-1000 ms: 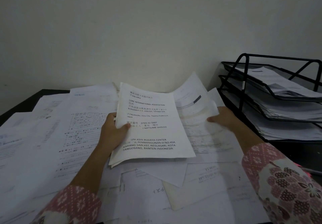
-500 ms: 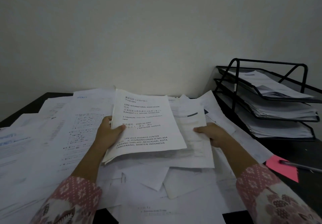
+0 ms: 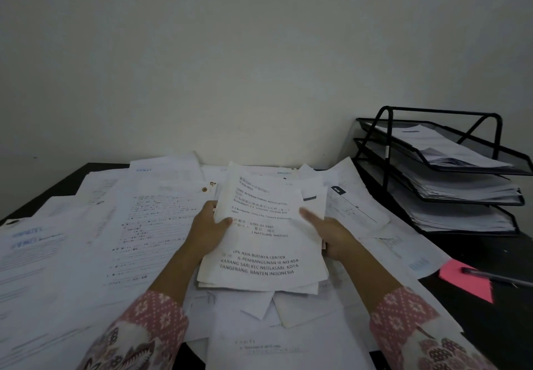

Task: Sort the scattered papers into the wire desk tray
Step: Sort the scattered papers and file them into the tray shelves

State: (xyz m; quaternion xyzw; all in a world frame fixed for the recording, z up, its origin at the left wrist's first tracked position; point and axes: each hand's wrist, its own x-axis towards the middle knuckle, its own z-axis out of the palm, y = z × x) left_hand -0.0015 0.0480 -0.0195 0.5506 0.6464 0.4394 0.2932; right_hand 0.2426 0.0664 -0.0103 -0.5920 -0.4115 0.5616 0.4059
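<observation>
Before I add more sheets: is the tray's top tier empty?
No. The top tier of the wire tray already holds a stack of papers.

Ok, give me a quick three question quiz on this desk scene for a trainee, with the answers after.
1. True or false: the wire desk tray has papers on all three tiers.
2. Which hands hold the paper stack? A) left only B) right only C) both
3. What lies on the pink note?

Key: 1 true. 2 C: left hand and right hand. 3 a pen.
</observation>
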